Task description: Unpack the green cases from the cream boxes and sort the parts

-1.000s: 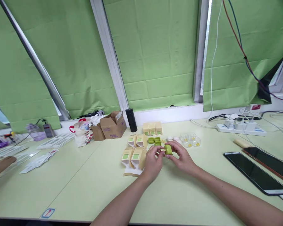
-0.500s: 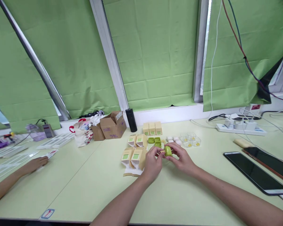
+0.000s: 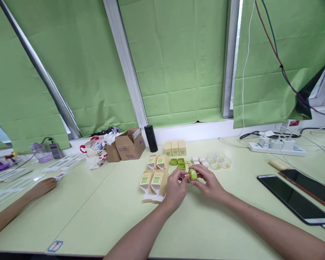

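The left hand (image 3: 176,186) has its fingertips pressed together and is pinching a small yellowish piece (image 3: 186,175), which is at the left side of a shiny green case (image 3: 193,174). What this piece is exactly, I cannot tell, bc it is too small. The right hand (image 3: 209,180) is pinching the green case b/w thumb and fingers, from the other side. The case is held above the desk (image 3: 97,216), approx. in front of the person.

Just beside the left hand, on its left, there are 4 open paper boxes (image 3: 160,180), each w/ a green label. Behind the hands are a few green containers (image 3: 177,161), some white pcs (image 3: 199,161) and, more to the right, a group of clear cups (image 3: 219,161) w/ yellow inside. Further back stand 3 pale boxes (image 3: 174,148) in a row, close to each other.

At the back of the desk are a black cylinder (image 3: 151,138), upright, and next to it a brown cardboard box (image 3: 130,144). On the right side lie 2 phones, i.e. a white-edged phone (image 3: 295,198) and a brown-edged phone (image 3: 311,186). On the far left, a co-worker's hand (image 3: 44,186) is near a printed sheet (image 3: 60,176).
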